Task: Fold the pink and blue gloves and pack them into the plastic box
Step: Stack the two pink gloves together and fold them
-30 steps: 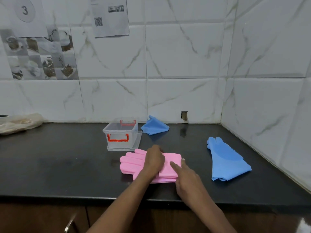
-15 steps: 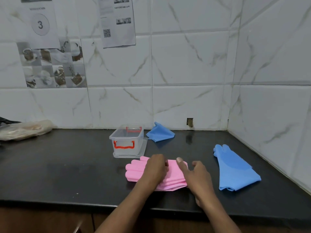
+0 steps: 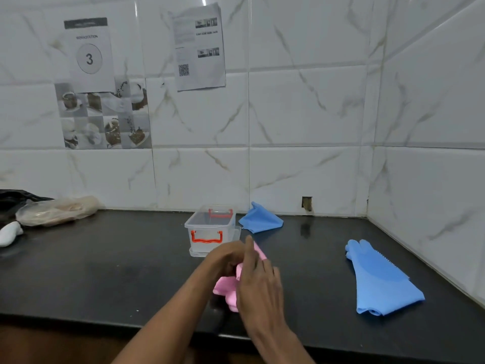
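The pink gloves (image 3: 226, 287) are bunched and lifted off the black counter, held between both hands just in front of the box. My left hand (image 3: 227, 258) grips them from the left and my right hand (image 3: 258, 281) from the right, covering most of the pink. The clear plastic box (image 3: 210, 227) with red handles stands open behind the hands on its lid. One blue glove (image 3: 378, 278) lies flat at the right. A second blue glove (image 3: 259, 219), crumpled, lies by the wall right of the box.
A black counter (image 3: 105, 271) runs to tiled walls at the back and right. A plastic bag (image 3: 56, 210) and a white object (image 3: 9, 232) lie at the far left. Papers hang on the wall.
The pink gloves went from lying flat under my hands to being folded up and lifted between both hands. The head view has tilted upward.
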{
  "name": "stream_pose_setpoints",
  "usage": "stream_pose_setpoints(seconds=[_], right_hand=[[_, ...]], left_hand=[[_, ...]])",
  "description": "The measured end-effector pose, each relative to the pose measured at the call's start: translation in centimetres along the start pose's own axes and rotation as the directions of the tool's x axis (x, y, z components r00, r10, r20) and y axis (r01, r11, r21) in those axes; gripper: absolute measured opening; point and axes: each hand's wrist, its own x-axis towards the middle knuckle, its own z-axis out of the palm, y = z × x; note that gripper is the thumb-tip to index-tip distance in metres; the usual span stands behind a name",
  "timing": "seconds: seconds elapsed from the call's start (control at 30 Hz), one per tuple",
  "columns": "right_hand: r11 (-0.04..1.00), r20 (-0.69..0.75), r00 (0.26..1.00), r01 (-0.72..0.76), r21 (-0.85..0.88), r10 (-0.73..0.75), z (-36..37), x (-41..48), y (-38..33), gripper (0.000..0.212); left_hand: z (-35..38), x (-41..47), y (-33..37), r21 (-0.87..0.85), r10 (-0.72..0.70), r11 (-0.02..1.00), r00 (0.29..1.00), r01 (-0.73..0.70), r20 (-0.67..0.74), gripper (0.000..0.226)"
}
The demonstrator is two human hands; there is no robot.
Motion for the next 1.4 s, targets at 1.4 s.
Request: stream_pose_setpoints(seconds=[1.4], right_hand=[[0.324, 0.531, 0.662, -0.736, 0.595, 0.528, 3.0, 4.5, 2.3, 0.039]], left_hand=[[-1.3, 2.0, -9.4, -0.104, 0.239, 0.905, 0.694, -0.413, -0.680, 0.045]])
